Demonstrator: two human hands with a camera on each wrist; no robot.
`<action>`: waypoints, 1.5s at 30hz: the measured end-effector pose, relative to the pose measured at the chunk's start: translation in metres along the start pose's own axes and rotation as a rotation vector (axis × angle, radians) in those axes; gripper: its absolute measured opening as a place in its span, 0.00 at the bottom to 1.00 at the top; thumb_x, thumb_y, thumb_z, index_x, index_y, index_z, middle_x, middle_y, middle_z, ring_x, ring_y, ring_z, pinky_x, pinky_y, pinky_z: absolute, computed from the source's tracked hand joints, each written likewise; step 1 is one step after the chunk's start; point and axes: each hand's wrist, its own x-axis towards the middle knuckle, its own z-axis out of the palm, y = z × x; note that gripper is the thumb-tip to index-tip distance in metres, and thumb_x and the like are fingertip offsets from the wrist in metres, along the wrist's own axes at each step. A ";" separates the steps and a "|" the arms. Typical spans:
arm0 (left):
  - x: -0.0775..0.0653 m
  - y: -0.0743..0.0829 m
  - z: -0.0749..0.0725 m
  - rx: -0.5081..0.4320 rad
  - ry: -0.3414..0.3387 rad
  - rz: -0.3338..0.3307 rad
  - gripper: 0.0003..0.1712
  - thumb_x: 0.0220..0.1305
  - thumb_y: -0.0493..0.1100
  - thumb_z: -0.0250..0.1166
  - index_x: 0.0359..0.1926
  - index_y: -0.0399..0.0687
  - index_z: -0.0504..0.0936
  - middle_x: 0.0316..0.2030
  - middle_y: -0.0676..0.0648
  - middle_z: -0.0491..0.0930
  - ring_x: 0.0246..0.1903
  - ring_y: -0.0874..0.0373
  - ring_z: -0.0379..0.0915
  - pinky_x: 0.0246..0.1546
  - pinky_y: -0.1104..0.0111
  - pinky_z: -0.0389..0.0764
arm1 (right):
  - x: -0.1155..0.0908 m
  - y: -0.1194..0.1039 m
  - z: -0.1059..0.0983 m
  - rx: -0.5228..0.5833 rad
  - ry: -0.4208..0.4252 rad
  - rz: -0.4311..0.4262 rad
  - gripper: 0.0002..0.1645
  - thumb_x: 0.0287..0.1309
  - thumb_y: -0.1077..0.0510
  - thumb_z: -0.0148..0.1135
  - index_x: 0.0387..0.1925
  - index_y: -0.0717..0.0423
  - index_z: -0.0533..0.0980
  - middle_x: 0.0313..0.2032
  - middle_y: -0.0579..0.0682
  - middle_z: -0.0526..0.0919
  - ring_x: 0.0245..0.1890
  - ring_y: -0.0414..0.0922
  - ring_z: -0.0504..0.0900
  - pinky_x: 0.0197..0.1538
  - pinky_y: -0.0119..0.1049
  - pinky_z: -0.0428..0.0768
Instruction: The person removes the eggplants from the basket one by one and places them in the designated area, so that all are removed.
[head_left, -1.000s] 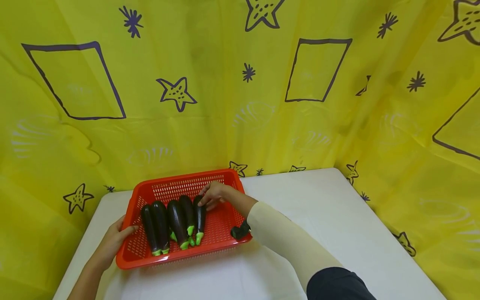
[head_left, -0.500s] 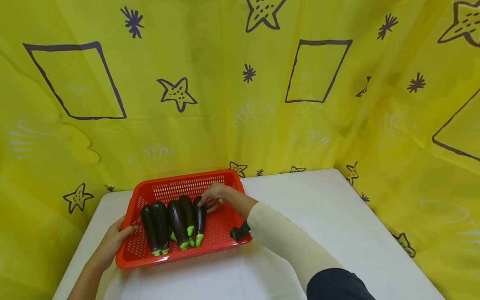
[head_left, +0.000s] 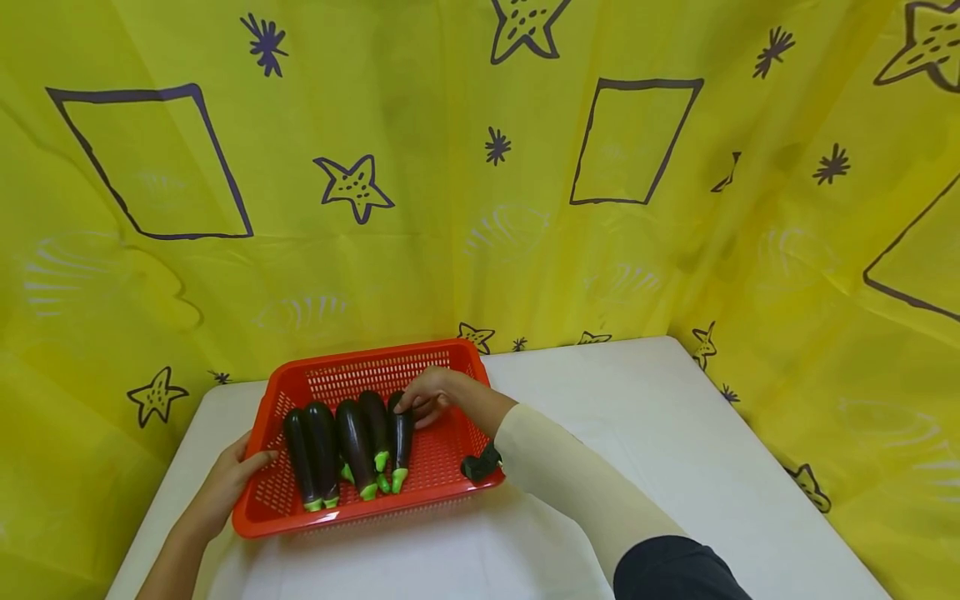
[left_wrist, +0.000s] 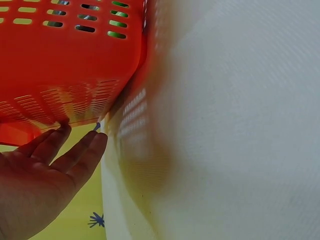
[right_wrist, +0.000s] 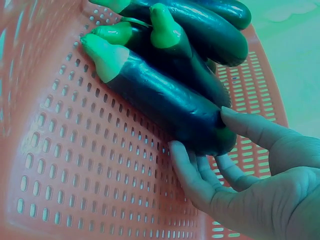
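Observation:
A red perforated plastic basket (head_left: 442, 496) holds several dark, glossy eggplants (head_left: 352, 442) with green stem ends, lying side by side towards the left. My left hand (head_left: 225, 479) grips the basket's left end, thumb over the rim; in the left wrist view its fingers (left_wrist: 87, 152) lie against the outer wall. Inside the basket, my right hand (head_left: 431, 392) pinches the rounded end of the rightmost eggplant (head_left: 401, 437). The right wrist view shows my thumb on top of that eggplant (right_wrist: 165, 100) and the fingertips at its underside. Its green stem end points towards the near side of the basket.
The basket stands at the back left of a white-covered table (head_left: 615, 433). Behind it and on both sides hangs a yellow curtain (head_left: 420, 275) with dark star drawings. A small dark object (head_left: 480, 462) shows below my right forearm at the basket's front right corner.
My right fingers have curled in slightly at the end of the rightmost eggplant. The basket, the other eggplants and my left hand stay in place.

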 end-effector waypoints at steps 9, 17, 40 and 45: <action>0.001 0.002 0.000 0.005 -0.016 -0.029 0.35 0.78 0.37 0.48 0.76 0.21 0.50 0.55 0.32 0.80 0.40 0.60 0.83 0.42 0.64 0.88 | 0.000 0.000 -0.003 0.025 -0.018 -0.011 0.08 0.59 0.70 0.72 0.37 0.63 0.79 0.40 0.62 0.80 0.38 0.55 0.83 0.51 0.54 0.86; 0.002 0.003 -0.002 0.005 -0.020 -0.015 0.34 0.77 0.38 0.49 0.75 0.22 0.51 0.55 0.32 0.79 0.40 0.60 0.83 0.42 0.63 0.88 | -0.002 -0.004 -0.005 0.079 0.017 -0.023 0.26 0.57 0.72 0.73 0.56 0.67 0.76 0.41 0.62 0.80 0.41 0.57 0.84 0.49 0.54 0.87; 0.000 0.001 0.000 0.003 -0.006 -0.033 0.34 0.78 0.37 0.49 0.75 0.21 0.51 0.52 0.34 0.81 0.39 0.60 0.84 0.41 0.63 0.89 | -0.015 -0.007 -0.014 0.095 -0.009 -0.045 0.18 0.59 0.71 0.71 0.49 0.64 0.75 0.41 0.61 0.82 0.43 0.58 0.85 0.55 0.57 0.84; 0.000 0.000 0.000 0.005 -0.006 -0.020 0.34 0.78 0.38 0.49 0.75 0.21 0.52 0.53 0.33 0.80 0.39 0.60 0.84 0.40 0.63 0.89 | -0.016 -0.007 -0.017 0.078 -0.026 -0.033 0.18 0.59 0.73 0.71 0.49 0.64 0.76 0.41 0.60 0.82 0.42 0.56 0.84 0.53 0.55 0.85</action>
